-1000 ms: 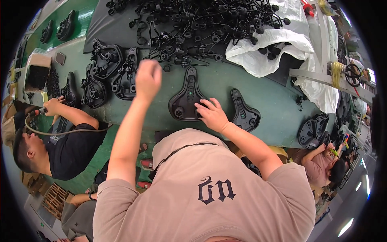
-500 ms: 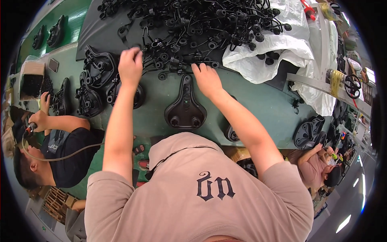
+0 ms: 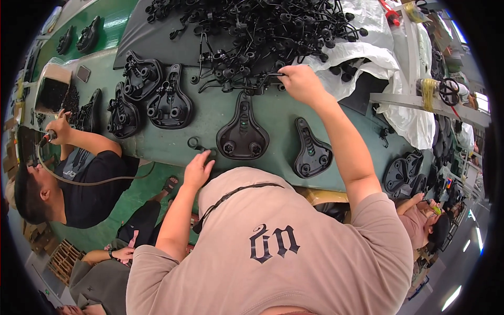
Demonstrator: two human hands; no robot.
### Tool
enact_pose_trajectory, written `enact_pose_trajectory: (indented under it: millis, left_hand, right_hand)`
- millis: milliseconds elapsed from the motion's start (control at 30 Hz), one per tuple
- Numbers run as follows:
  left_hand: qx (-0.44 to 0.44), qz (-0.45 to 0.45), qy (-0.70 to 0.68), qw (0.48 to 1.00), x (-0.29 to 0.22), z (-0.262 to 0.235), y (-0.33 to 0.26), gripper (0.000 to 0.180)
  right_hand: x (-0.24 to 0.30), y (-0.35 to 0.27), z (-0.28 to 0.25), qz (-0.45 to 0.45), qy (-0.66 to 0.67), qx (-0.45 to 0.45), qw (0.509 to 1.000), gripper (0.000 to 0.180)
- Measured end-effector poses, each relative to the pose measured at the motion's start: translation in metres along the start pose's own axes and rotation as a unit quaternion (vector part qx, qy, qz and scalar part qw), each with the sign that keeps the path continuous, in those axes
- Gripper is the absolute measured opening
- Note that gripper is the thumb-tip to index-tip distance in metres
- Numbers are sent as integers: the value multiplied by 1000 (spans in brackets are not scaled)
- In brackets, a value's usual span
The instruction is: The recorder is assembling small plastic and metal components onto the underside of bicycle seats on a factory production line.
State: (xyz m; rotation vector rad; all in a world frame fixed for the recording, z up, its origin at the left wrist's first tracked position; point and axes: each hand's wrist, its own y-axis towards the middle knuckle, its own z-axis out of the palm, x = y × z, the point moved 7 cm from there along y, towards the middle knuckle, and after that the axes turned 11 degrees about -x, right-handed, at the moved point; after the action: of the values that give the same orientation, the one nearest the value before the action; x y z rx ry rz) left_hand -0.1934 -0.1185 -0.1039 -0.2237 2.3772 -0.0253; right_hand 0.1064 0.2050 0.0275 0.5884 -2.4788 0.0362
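A black bicycle saddle (image 3: 242, 137) lies underside up on the green table (image 3: 278, 113) in front of me, its wide end toward me. My right hand (image 3: 300, 84) is closed on a black bent rod part (image 3: 272, 76) beyond the saddle's narrow end, by the near edge of the pile. Down at the table's front edge, left of the saddle, my left hand (image 3: 198, 170) has its fingers apart. A small black ring-shaped part (image 3: 194, 142) lies just beyond its fingertips, with another dark piece close to them.
A large pile of black rod parts (image 3: 252, 31) covers the back, beside a white sack (image 3: 367, 52). Upturned saddles lie at left (image 3: 170, 100) and right (image 3: 312, 149). At left a co-worker (image 3: 89, 173) holds a hosed tool; a metal frame (image 3: 420, 100) stands at right.
My left hand has come back from the pile to the table's front edge. My right hand has moved right and now grips a rod part. The view has shifted slightly.
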Motion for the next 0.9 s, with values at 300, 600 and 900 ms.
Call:
enact_pose_trajectory:
  millis: [300, 600, 900]
  left_hand:
    - [113, 45, 312, 942, 32, -3, 40, 69]
    - [133, 64, 258, 955, 47, -17, 23, 60]
    - [31, -249, -168, 953, 110, -43, 8, 24]
  right_hand:
    - [11, -13, -157, 51, -73, -84, 992, 21]
    - [-23, -82, -48, 234, -64, 231, 942, 25]
    - [-52, -172, 102, 258, -84, -79, 959, 80]
